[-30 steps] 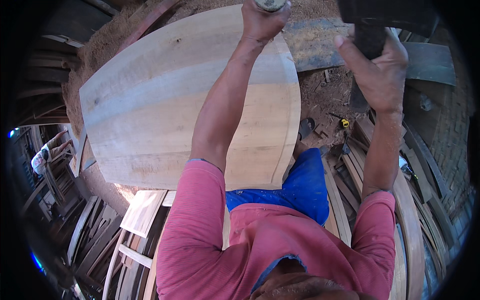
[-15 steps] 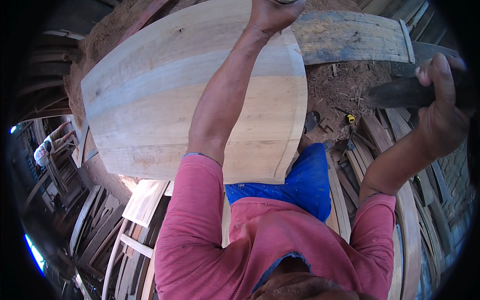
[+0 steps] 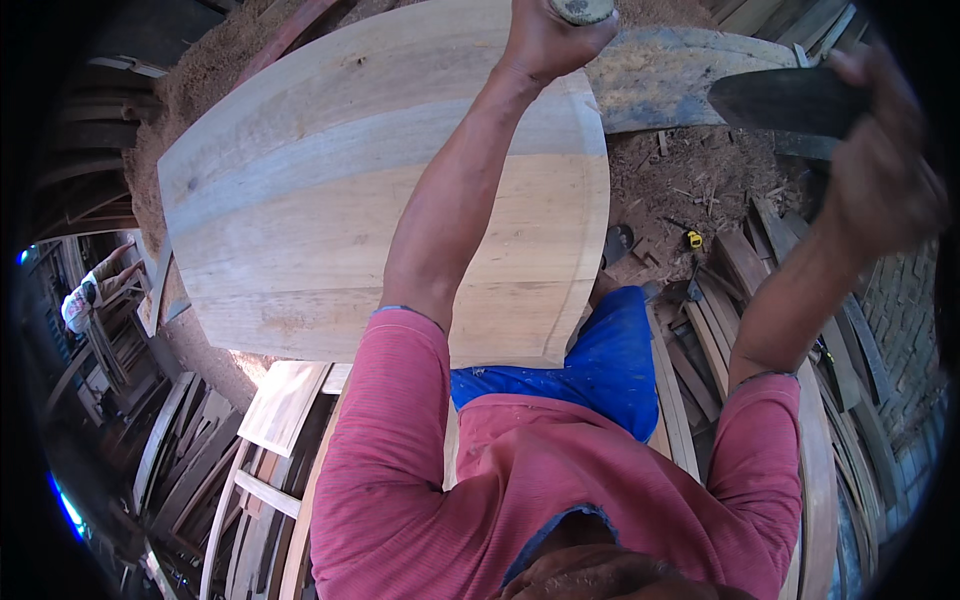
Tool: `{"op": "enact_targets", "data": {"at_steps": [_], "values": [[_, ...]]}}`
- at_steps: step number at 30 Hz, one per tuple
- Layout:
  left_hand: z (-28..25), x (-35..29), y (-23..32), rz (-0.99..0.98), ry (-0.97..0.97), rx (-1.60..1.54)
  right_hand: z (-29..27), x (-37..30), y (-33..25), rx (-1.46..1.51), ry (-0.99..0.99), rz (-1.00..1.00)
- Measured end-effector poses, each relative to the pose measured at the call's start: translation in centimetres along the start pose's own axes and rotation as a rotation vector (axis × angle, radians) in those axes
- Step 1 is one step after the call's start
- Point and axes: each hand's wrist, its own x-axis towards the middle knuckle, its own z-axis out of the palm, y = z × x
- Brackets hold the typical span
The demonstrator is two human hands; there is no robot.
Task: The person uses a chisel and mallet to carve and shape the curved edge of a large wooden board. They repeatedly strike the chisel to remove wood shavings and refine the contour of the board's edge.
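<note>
At the far edge of a large curved wooden panel [image 3: 400, 240], my left hand [image 3: 545, 45] is closed round an upright round-topped handle [image 3: 583, 10], like a chisel's. The hand hides its lower part, and the tip cannot be seen. My right hand [image 3: 885, 180] is raised on the far right, blurred by motion, with its fingers wrapped round a dark wooden mallet [image 3: 785, 101]. The mallet's blunt end points left toward the handle, with a gap between them. The panel's near edge lies by my blue shorts [image 3: 610, 365].
A weathered board [image 3: 670, 75] lies beyond the panel on the right. A yellow tape measure [image 3: 693, 240] rests on shavings-covered ground. Timber strips [image 3: 820, 480] run along the right; a pale wooden frame [image 3: 285, 405] and scrap wood stand left. Another person [image 3: 85, 300] works far left.
My right hand and the mallet have moved farther away and slightly left. My left hand has shifted a little right and nearer, so more of the handle's round top shows.
</note>
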Motion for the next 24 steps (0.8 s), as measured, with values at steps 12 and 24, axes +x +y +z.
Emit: {"op": "enact_targets", "data": {"at_steps": [12, 24], "values": [[-0.4, 0.1, -0.5, 0.008, 0.092, -0.009, 3.2, -4.0, -4.6, -0.154, -0.467, 0.599], [-0.7, -0.2, 0.4, 0.03, 0.071, -0.01, -0.2, -1.8, -6.2, 0.187, -0.091, 0.541]]}}
